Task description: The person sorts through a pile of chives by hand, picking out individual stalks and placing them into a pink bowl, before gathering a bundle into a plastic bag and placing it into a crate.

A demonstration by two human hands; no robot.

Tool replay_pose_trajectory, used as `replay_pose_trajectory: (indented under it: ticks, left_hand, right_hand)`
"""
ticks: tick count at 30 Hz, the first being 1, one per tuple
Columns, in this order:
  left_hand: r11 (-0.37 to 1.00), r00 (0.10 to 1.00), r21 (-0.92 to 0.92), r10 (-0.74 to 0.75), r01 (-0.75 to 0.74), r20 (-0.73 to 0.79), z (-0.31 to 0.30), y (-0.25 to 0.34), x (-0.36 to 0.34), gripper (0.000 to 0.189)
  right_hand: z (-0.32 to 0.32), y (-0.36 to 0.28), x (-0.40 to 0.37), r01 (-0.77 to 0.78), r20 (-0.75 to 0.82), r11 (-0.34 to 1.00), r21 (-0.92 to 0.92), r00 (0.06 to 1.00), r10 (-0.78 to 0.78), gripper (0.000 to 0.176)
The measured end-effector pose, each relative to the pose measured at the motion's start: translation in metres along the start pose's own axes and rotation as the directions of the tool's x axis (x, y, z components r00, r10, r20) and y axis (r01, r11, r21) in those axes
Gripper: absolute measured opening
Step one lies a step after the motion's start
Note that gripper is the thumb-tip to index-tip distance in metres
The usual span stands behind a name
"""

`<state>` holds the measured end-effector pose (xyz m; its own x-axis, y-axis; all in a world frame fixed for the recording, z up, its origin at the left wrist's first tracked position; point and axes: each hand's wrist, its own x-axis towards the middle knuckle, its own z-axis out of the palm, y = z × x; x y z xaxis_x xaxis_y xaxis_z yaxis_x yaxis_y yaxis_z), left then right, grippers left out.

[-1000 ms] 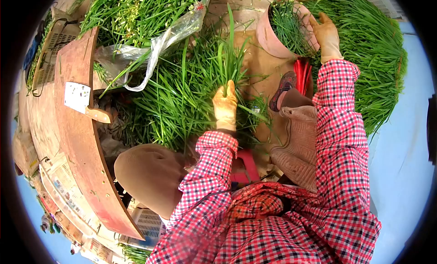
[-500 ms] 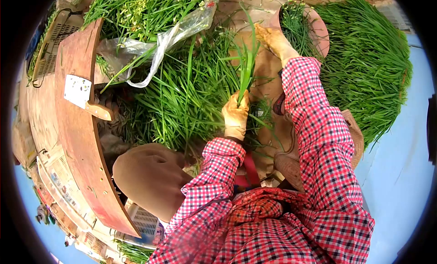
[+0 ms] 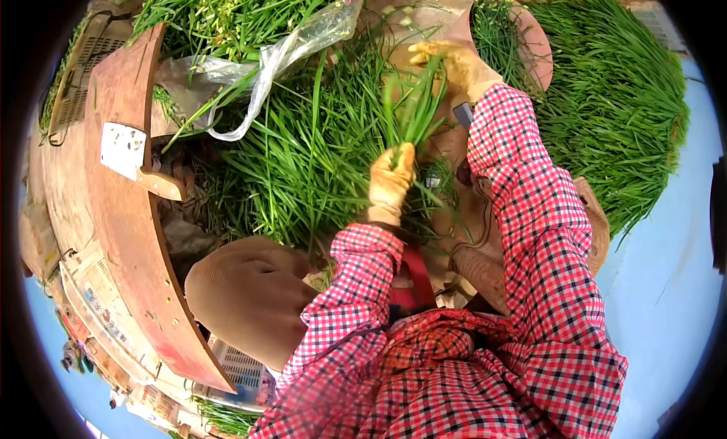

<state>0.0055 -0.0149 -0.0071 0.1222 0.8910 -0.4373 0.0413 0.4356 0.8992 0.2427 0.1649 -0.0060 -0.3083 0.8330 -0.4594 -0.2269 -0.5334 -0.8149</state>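
My gloved left hand (image 3: 391, 178) is closed around the lower ends of a small bunch of green stalks (image 3: 418, 113), whose leaves fan up and to the right. Some of the leaves are blurred. My gloved right hand (image 3: 457, 64) is just above and right of the bunch, fingers stretched to the left; at least one finger is apart, and the leaf tips lie close to its palm. Beneath and left of my left hand spreads a loose heap of long green leaves (image 3: 295, 166).
A cleaver (image 3: 125, 150) lies on a curved wooden board (image 3: 121, 235) at the left. Behind the heap is a clear plastic bag (image 3: 276, 68) by more greens. A pink round container (image 3: 535, 49) holds stalks. Stacked greens (image 3: 613, 98) fill the right, beside a blue surface (image 3: 666, 265).
The bunch in my left hand has gone from nearly upright to fanned out toward the right. My right hand has shifted slightly, with its fingers now reaching further left.
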Motion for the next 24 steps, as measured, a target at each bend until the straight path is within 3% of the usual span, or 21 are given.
replay_pose_trajectory:
  ticks: [1,2,4,6,7,9,11,13,15,16,17,19,20,21,22,23,24]
  left_hand:
    - [0.993,0.994,-0.047,-0.113,0.112,-0.008,-0.005,0.006,0.004,0.018]
    - [0.979,0.992,-0.184,-0.106,0.091,-0.072,-0.014,0.009,0.008,0.017]
    - [0.899,0.976,-0.437,-0.091,-0.005,-0.198,-0.032,0.018,0.015,0.047]
    - [0.997,0.938,0.037,0.074,-0.065,-0.338,-0.04,0.035,0.01,0.063]
    - [0.997,0.922,0.051,0.072,-0.056,-0.382,-0.043,0.036,0.009,0.068]
    - [0.909,0.817,0.416,0.22,0.026,-0.533,-0.047,0.03,0.015,0.071]
    - [0.844,0.75,0.536,0.36,-0.008,-0.555,-0.047,0.042,0.016,0.063]
    - [0.7,0.619,0.691,0.626,-0.179,-0.474,-0.042,0.064,0.017,0.044]
    - [0.619,0.562,0.687,0.745,-0.381,-0.359,-0.037,0.085,0.018,0.036]
    - [0.582,0.508,0.62,0.8,-0.526,-0.32,-0.03,0.091,0.021,0.033]
    - [0.586,0.587,0.549,0.784,-0.596,-0.2,-0.027,0.097,0.02,0.036]
    - [0.705,0.707,0.274,0.699,-0.655,-0.109,-0.012,0.088,0.028,0.042]
    - [0.838,0.84,0.058,0.542,-0.543,0.029,-0.011,0.081,0.026,0.038]
    - [0.939,0.925,-0.127,0.338,-0.319,0.174,-0.01,0.076,0.023,0.035]
    - [0.974,0.946,-0.218,0.125,-0.06,0.299,-0.009,0.071,0.021,0.031]
    - [0.993,0.953,-0.067,0.11,-0.094,0.282,-0.006,0.065,0.022,0.028]
    - [0.988,0.935,-0.14,-0.008,0.061,0.355,-0.008,0.067,0.018,0.022]
  right_hand:
    - [0.015,-0.01,-0.014,0.122,-0.03,0.992,-0.009,0.992,-0.123,0.037]
    - [0.027,-0.018,-0.025,0.243,-0.059,0.97,-0.022,0.968,-0.244,0.038]
    - [0.041,-0.023,-0.043,0.393,-0.116,0.908,-0.147,0.904,-0.411,0.038]
    - [0.053,-0.032,-0.062,0.405,-0.032,0.639,-0.655,0.829,-0.558,0.035]
    - [0.057,-0.035,-0.068,0.36,0.04,0.416,-0.835,0.795,-0.606,0.033]
    - [0.061,-0.035,-0.06,0.207,-0.272,0.847,-0.49,0.887,-0.374,0.031]
    - [0.076,-0.035,-0.07,0.267,-0.201,0.795,-0.545,0.879,-0.433,0.032]
    - [0.08,-0.044,-0.075,0.356,-0.115,0.892,-0.28,0.91,-0.399,0.035]
    - [0.091,-0.054,-0.089,0.35,-0.113,0.935,-0.049,0.929,-0.353,0.036]
    - [0.099,-0.059,-0.094,0.322,-0.154,0.947,-0.019,0.935,-0.321,0.031]
    - [0.099,-0.06,-0.095,0.353,-0.105,0.935,0.023,0.931,-0.349,0.032]
    - [0.099,-0.059,-0.1,0.408,-0.012,0.905,0.116,0.912,-0.41,0.034]
    - [0.101,-0.059,-0.102,0.415,-0.049,0.903,0.117,0.91,-0.412,0.035]
    - [0.105,-0.059,-0.104,0.42,-0.085,0.9,0.116,0.907,-0.412,0.036]
    - [0.106,-0.059,-0.106,0.424,-0.121,0.898,0.116,0.904,-0.411,0.036]
    - [0.106,-0.058,-0.107,0.418,-0.147,0.899,0.131,0.905,-0.399,0.037]
    - [0.105,-0.057,-0.108,0.414,-0.175,0.898,0.146,0.905,-0.389,0.037]
